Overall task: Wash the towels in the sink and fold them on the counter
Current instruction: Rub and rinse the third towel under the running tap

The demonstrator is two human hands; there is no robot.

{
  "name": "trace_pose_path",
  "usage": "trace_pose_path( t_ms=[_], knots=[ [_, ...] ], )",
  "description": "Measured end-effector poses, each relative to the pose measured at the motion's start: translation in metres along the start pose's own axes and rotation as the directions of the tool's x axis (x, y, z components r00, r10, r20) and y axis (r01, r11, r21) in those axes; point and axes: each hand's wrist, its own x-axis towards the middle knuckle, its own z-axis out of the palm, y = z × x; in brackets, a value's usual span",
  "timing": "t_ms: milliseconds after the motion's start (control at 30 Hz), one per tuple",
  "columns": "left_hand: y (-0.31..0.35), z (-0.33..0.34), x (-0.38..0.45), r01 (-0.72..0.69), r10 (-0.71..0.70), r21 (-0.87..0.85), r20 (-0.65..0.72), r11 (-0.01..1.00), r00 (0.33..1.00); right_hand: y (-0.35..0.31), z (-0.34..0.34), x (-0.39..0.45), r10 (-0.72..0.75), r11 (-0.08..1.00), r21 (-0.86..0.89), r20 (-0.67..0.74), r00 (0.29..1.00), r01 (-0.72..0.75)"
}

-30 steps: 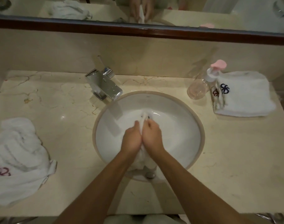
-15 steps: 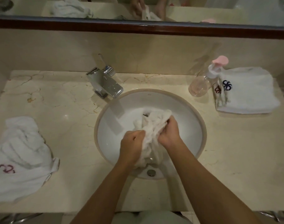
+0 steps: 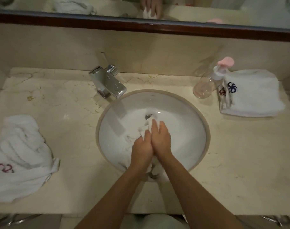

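Across the whole near view runs your marble counter (image 3: pixel 240 162), with the mirror (image 3: pixel 207 7) and its dark wooden frame along the far wall. Set into the middle of the counter is the round white sink (image 3: pixel 187 123), and a chrome faucet (image 3: pixel 108 83) stands at its far-left rim, spout reaching toward the bowl.

On the left of the counter you have a crumpled white towel (image 3: pixel 20 156) with a reddish emblem at its near edge. On the far right lies a folded white towel (image 3: pixel 256 95) with a dark blue emblem, a second folded layer with a red mark showing under its left edge. Just beside it on the left stands a clear pump bottle (image 3: pixel 205 86) with a pink top, between that stack and the sink.

Inside the bowl, your left hand (image 3: pixel 141 150) and right hand (image 3: pixel 160 139) press together palm to palm around a wet towel (image 3: pixel 143 129). Your fingers lie fairly straight and close together, squeezing the cloth between them; bunched ends poke out at the far fingertips and below your wrists. Your forearms cover the near rim and the drain area, so you cannot see how much cloth sits underneath.
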Motion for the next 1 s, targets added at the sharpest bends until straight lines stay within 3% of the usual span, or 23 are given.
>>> trace_pose_path(
  t_ms=[67, 133, 200, 300, 367, 467, 533, 633, 767, 833, 900, 1000],
  knots=[
    [0.006, -0.003, 0.005, -0.106, 0.114, 0.108, -0.071, 0.988, 0.991, -0.012, 0.001, 0.009, 0.055, 0.998, 0.033, 0.024, 0.998, -0.056],
    [0.025, -0.024, 0.027, -0.039, 0.036, -0.019, -0.134, 0.999, 0.99, -0.017, 0.01, -0.01, -0.092, 0.995, -0.026, 0.117, 0.989, 0.096],
    [0.038, -0.043, 0.044, 0.029, -0.037, -0.116, -0.071, 0.993, 0.997, -0.021, 0.019, -0.033, -0.204, 0.977, -0.021, 0.181, 0.962, 0.211],
    [0.038, -0.034, 0.024, -0.196, 0.202, 0.191, -0.013, 0.962, 0.979, -0.029, 0.022, 0.005, 0.027, 0.998, 0.053, 0.004, 1.0, -0.027],
    [0.032, -0.031, 0.018, -0.257, 0.274, 0.238, -0.038, 0.937, 0.961, -0.031, 0.024, 0.018, 0.123, 0.985, 0.122, -0.006, 0.992, -0.122],
    [0.035, -0.041, 0.038, -0.179, 0.184, 0.302, 0.012, 0.936, 0.983, -0.019, 0.034, -0.011, -0.069, 0.998, 0.01, 0.104, 0.992, 0.068],
    [0.037, -0.037, 0.028, -0.175, 0.154, 0.312, 0.09, 0.934, 0.984, -0.015, 0.03, 0.0, -0.011, 1.0, 0.02, 0.031, 0.999, 0.011],
    [0.025, -0.024, 0.012, -0.219, 0.197, 0.333, 0.097, 0.917, 0.975, -0.017, 0.022, 0.03, 0.15, 0.982, 0.119, -0.028, 0.988, -0.145],
    [0.049, -0.037, 0.037, -0.145, 0.157, 0.186, -0.048, 0.972, 0.987, -0.019, 0.035, -0.009, -0.094, 0.996, 0.001, 0.093, 0.991, 0.095],
    [0.055, -0.033, 0.024, -0.205, 0.211, 0.151, -0.025, 0.967, 0.977, -0.024, 0.031, 0.003, -0.05, 0.998, 0.028, 0.004, 0.999, 0.05],
    [0.044, -0.025, 0.007, -0.358, 0.347, 0.279, 0.09, 0.891, 0.933, -0.022, 0.021, 0.034, 0.083, 0.993, 0.094, -0.053, 0.995, -0.078],
    [0.038, -0.039, 0.011, -0.449, 0.408, 0.309, 0.19, 0.838, 0.893, -0.007, -0.005, 0.059, 0.097, 0.944, 0.321, -0.044, 0.994, -0.078]
  ],
)
